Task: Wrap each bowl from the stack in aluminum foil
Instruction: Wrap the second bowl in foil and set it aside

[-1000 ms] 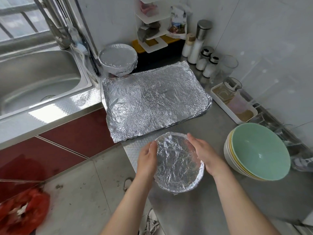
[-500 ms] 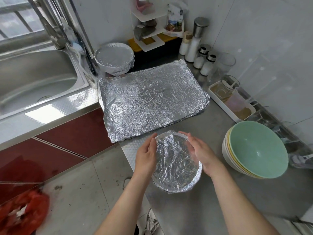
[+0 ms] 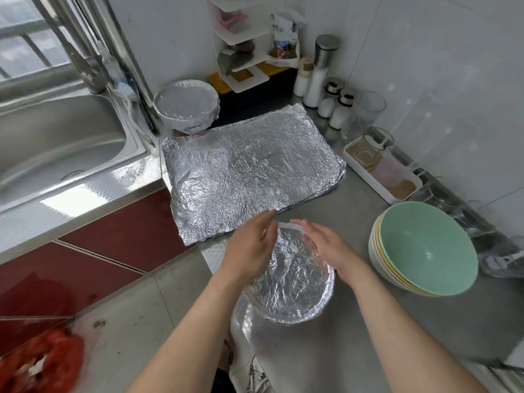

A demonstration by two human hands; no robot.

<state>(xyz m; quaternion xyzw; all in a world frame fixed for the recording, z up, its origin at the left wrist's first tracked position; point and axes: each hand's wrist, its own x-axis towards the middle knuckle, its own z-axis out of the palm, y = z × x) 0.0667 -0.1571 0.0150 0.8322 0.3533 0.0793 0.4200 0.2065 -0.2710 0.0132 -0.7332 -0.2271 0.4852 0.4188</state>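
Observation:
A foil-covered bowl [image 3: 292,282] sits near the front edge of the steel counter [image 3: 354,336]. My left hand [image 3: 251,245] lies with straight fingers against the bowl's left rim. My right hand [image 3: 326,248] presses flat on its far right rim. A stack of bare bowls [image 3: 422,248], mint green on top, stands to the right. Wrapped bowls [image 3: 187,106] are stacked at the back beside the sink. A large crinkled foil sheet [image 3: 249,168] lies spread behind the bowl.
A steel sink [image 3: 56,143] with a tap is at the left. Salt shakers and bottles [image 3: 331,103], a white shelf rack [image 3: 241,52] and a white tray with glass cups [image 3: 380,168] line the back and right wall. The floor drops off left of the counter.
Both hands have slid along the bowl's rim toward its far side, fingers straighter now. The camera view shifted slightly; the bowl stays in place.

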